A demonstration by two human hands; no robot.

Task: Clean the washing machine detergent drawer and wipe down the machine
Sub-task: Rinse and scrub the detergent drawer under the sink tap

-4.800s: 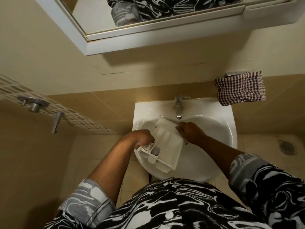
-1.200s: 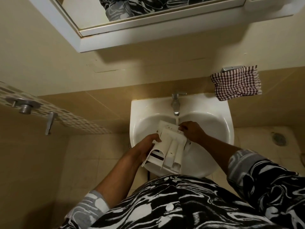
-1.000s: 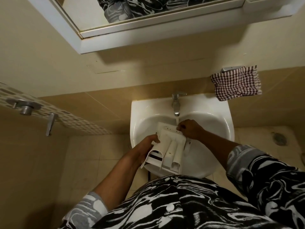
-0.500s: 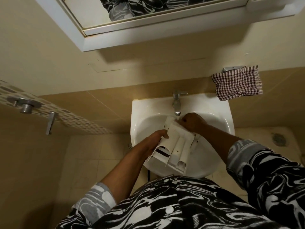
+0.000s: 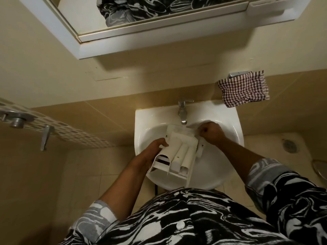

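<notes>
The white detergent drawer (image 5: pixel 178 151) lies underside up over the white sink (image 5: pixel 221 167), its far end under the tap (image 5: pixel 183 112), where water runs onto it. My left hand (image 5: pixel 155 147) grips the drawer's left edge. My right hand (image 5: pixel 210 132) is fisted at the drawer's far right corner, fingers curled against it; what the fingers hold is hidden. No washing machine is in view.
A checked cloth (image 5: pixel 245 89) hangs on a holder right of the sink. A mirror cabinet (image 5: pixel 159 32) juts out overhead. Metal wall fittings (image 5: pixel 17 121) and a lever (image 5: pixel 45 137) stand at the left. A floor drain (image 5: pixel 289 145) lies at the right.
The drawer was turned underside up and moved farther under the running tap. My right hand shifted right along the drawer's far end.
</notes>
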